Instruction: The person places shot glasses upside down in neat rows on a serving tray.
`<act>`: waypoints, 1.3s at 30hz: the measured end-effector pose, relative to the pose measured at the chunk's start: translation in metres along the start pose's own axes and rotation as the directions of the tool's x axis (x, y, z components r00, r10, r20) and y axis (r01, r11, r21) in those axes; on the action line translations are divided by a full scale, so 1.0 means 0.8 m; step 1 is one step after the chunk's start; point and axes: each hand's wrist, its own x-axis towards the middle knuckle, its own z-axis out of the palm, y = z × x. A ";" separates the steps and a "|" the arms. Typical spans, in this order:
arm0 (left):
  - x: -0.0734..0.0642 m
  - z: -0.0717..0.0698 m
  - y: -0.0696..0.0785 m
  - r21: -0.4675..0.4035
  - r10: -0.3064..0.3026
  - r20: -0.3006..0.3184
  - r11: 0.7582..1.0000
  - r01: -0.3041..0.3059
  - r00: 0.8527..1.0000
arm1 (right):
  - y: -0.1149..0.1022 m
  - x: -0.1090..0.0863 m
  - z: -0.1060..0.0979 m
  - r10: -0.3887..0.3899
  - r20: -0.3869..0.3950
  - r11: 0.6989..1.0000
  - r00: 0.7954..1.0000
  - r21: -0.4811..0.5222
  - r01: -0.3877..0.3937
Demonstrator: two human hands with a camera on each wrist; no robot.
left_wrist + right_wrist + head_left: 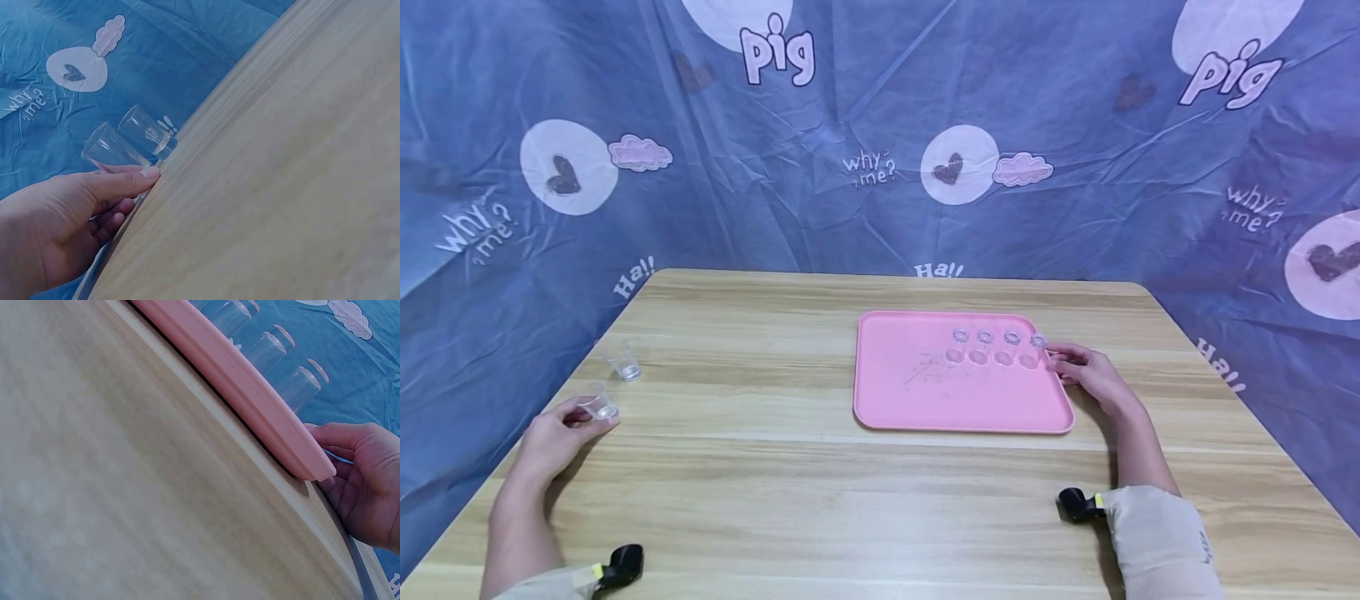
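Observation:
My left hand (553,437) pinches a clear shot glass (598,406) low down between thumb and fingers, near the table's left edge. A second clear shot glass (625,364) stands upright just beyond it; both also show in the left wrist view. On the pink tray (895,400), several clear shot glasses stand upside down in a row, thick bases up. My right hand (1090,375) is at the tray's right rim, fingertips right beside the end glass (1033,352). In the right wrist view the rim partly hides the fingers; I cannot tell whether they grip that glass.
The wood-grain table (760,500) carries the tray right of its middle, with the two glasses far to the left. Clear marks, like wet streaks, lie on the tray's surface. A blue printed cloth (850,208) hangs behind the table and along its sides.

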 end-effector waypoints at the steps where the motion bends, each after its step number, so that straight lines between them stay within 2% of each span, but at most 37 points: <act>1: 0.000 0.000 0.000 -0.001 0.000 -0.005 1.000 0.000 1.000 | 0.000 0.000 0.000 -0.001 0.001 1.000 1.000 -0.002 0.001; 13: 0.002 0.007 0.012 -0.018 -0.023 -0.036 1.000 0.022 0.999 | -0.001 -0.003 -0.005 -0.001 -0.005 1.000 1.000 0.021 0.001; 19: 0.004 0.008 0.022 -0.027 0.017 -0.058 0.999 -0.019 0.998 | 0.000 -0.005 -0.005 -0.001 0.000 1.000 1.000 0.011 0.001; 27: 0.005 0.012 0.053 -0.041 0.065 -0.067 0.997 -0.068 0.996 | 0.000 -0.004 -0.005 0.002 -0.005 1.000 1.000 0.005 -0.002; 35: 0.007 0.009 0.086 -0.047 0.133 -0.057 0.990 -0.136 0.989 | 0.002 -0.001 -0.003 -0.001 -0.005 1.000 1.000 0.005 0.001; 39: 0.006 0.007 0.099 -0.049 0.145 -0.044 0.988 -0.147 0.988 | 0.002 0.000 0.000 -0.003 0.004 1.000 1.000 0.014 0.003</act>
